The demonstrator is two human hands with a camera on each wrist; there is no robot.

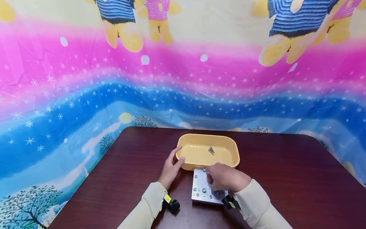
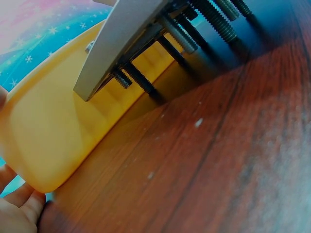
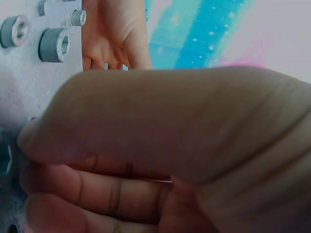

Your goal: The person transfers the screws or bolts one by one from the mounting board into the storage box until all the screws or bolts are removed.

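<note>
A silver metal plate point(image 1: 199, 182) stands in front of a yellow plastic tub point(image 1: 194, 136), with several socket-head bolts point(image 1: 204, 190) in its top. In the left wrist view, threaded shanks point(image 2: 214, 22) stick out beneath the plate and hold it above the table. My right hand point(image 1: 227, 178) is over the plate's right part, thumb and curled fingers pinched together at its surface. The bolt between those fingertips is mostly hidden in the right wrist view. My left hand point(image 1: 169, 170) grips the tub's left end, fingers at the rim and thumb against the front wall.
A few loose bolts point(image 1: 211, 150) lie inside the tub on its floor. The dark reddish wooden table point(image 1: 286, 171) extends to both sides. Behind it hangs a colourful printed cloth point(image 1: 183, 79).
</note>
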